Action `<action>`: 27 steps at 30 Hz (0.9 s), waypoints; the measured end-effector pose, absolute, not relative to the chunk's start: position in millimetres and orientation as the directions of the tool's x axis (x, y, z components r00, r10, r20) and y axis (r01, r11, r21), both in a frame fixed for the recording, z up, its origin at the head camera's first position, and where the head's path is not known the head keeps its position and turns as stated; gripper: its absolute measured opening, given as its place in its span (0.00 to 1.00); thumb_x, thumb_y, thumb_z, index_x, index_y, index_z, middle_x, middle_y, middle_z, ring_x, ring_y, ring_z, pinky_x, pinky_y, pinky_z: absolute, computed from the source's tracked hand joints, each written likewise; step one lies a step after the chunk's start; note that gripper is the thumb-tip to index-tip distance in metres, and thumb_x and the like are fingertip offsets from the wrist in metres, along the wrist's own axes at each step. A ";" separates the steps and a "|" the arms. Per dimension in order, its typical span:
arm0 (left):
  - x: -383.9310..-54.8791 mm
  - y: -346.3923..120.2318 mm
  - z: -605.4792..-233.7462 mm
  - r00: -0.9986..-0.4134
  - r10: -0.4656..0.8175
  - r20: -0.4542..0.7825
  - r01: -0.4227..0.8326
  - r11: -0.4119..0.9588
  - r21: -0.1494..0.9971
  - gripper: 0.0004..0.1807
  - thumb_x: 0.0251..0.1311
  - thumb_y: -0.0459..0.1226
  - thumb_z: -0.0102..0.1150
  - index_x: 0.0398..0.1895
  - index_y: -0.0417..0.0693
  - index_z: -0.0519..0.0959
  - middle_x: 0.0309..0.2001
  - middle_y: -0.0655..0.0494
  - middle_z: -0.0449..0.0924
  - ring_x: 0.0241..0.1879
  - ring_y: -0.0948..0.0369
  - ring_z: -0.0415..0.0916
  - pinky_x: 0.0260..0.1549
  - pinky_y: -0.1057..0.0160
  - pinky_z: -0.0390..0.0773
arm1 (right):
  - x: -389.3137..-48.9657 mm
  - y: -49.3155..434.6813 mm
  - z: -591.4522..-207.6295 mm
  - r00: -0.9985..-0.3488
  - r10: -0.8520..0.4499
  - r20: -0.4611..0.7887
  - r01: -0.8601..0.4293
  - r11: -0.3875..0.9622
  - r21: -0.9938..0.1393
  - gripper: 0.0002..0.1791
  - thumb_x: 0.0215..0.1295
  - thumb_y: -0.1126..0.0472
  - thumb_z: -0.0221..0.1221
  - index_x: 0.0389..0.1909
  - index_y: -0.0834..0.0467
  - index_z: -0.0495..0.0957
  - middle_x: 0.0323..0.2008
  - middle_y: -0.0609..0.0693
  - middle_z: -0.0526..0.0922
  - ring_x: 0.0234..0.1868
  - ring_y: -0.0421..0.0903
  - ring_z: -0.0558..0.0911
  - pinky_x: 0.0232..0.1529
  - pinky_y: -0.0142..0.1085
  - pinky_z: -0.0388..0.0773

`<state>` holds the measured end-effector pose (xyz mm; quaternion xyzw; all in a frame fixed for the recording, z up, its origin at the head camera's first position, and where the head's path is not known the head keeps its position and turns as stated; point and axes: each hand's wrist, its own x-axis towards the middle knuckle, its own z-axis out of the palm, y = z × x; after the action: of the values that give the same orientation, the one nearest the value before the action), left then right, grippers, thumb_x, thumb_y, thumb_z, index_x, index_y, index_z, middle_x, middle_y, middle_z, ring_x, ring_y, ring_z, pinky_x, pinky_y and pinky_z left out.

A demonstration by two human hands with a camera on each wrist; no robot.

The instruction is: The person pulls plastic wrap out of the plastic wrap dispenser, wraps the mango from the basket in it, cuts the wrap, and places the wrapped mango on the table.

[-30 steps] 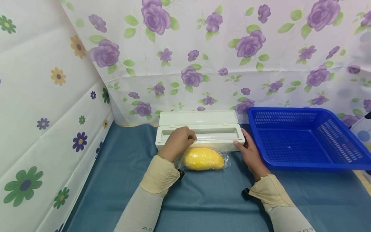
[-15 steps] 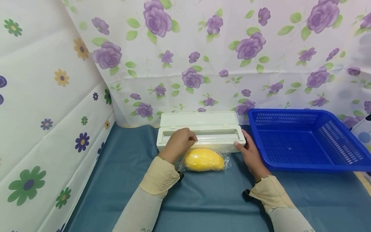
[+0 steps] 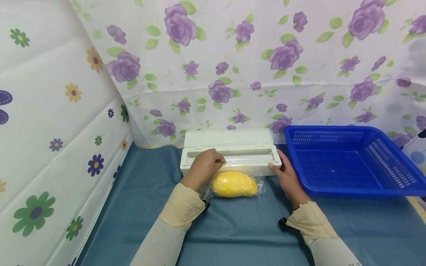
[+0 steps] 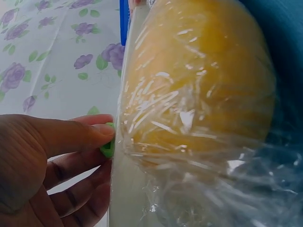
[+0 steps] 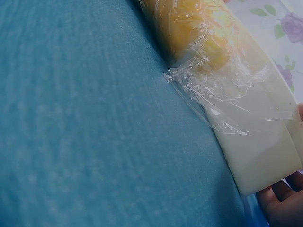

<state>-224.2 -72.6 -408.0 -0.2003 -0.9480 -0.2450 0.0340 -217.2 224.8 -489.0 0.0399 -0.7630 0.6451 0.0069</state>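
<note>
A white cling film dispenser (image 3: 246, 170) lies at the back of the table, its lid (image 3: 229, 137) raised and a pale film roll (image 3: 254, 158) inside. At its front edge, left of the middle, my left hand (image 3: 203, 167) pinches a small green slider (image 4: 108, 147) between thumb and fingers. My right hand (image 3: 288, 181) grips the dispenser's right end, thumb on the front and fingers behind. Directly before the dispenser is a yellow mango (image 3: 234, 184) wrapped in clear film (image 5: 222, 94). In the left wrist view the mango fills much of the picture, with crinkled film below it.
A blue plastic basket (image 3: 332, 192) with slotted sides stands at the right, close to my right hand. Blue-green cloth (image 3: 246, 236) covers the table. Floral sheets (image 3: 259, 74) hang behind and along the left side.
The head view has tilted slightly. My left hand has shifted a touch to the left along the dispenser's front edge, while my right hand keeps its grip on the end.
</note>
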 end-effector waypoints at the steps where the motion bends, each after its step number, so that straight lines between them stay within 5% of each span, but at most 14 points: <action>1: -223.6 -72.7 -408.9 -0.917 0.360 0.170 0.398 0.799 0.451 0.07 0.68 0.35 0.62 0.41 0.52 0.89 0.37 0.56 0.82 0.35 0.60 0.79 0.41 0.62 0.82 | -217.0 224.7 -489.3 -0.997 -0.053 0.062 -0.070 0.161 -0.984 0.42 0.78 0.55 0.54 0.83 0.51 0.40 0.81 0.55 0.49 0.80 0.57 0.54 0.77 0.60 0.53; 27: -220.1 -79.5 -419.3 -0.883 0.367 0.294 0.462 0.791 0.401 0.06 0.67 0.37 0.64 0.41 0.52 0.89 0.35 0.56 0.81 0.34 0.60 0.78 0.39 0.62 0.81 | -217.2 224.2 -488.0 -0.999 -0.037 0.032 -0.038 0.175 -0.984 0.42 0.77 0.53 0.54 0.83 0.47 0.40 0.82 0.54 0.48 0.81 0.56 0.52 0.78 0.60 0.51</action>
<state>-220.1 -79.5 -419.3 -0.2202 -0.9409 -0.2368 0.1010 -217.2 224.2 -488.0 0.0245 -0.7664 0.6419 0.0007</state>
